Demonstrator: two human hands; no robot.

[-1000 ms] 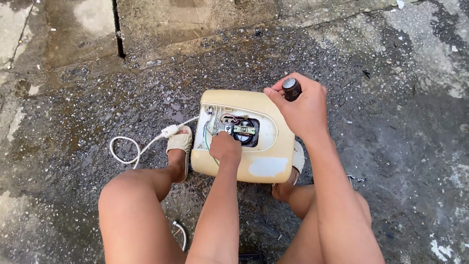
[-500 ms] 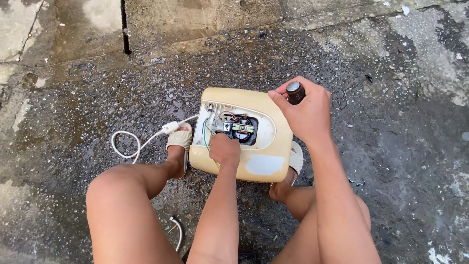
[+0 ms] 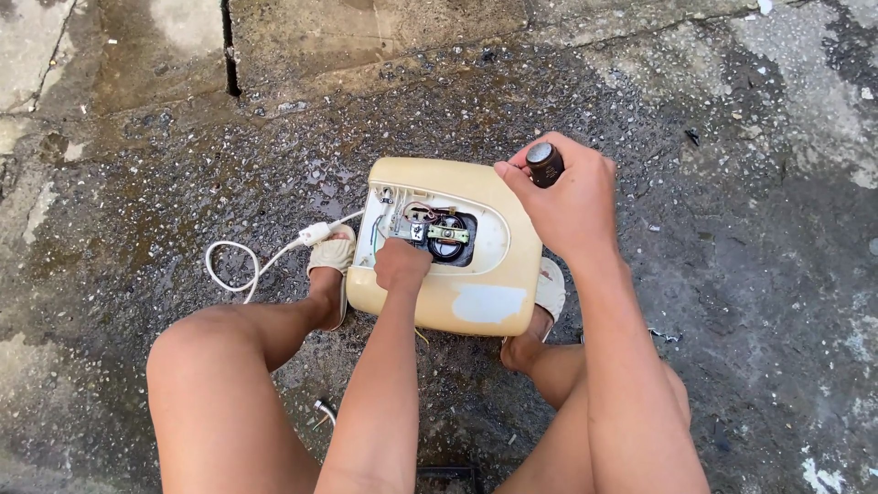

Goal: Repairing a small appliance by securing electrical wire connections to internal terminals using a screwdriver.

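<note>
On the wet concrete floor [image 3: 713, 274], a cream appliance casing [image 3: 494, 306] is set between two sandalled feet. Inside its opened panel, the left hand [image 3: 401, 265] is pressed, fingers curled; what is held cannot be told. Above the casing's right edge, a dark tool handle [image 3: 545, 163] is gripped by the right hand [image 3: 562, 206]. Left of the casing, a white cord [image 3: 240, 265] is looped.

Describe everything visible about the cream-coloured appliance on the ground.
The cream-coloured appliance is a rounded plastic-looking box lying flat on wet concrete ground, held between two sandalled feet. An open oval recess on top exposes wiring, small metal parts and a dark round part. A pale patch marks its near face. A white cord leaves its left side. The left hand reaches into the recess.
</note>
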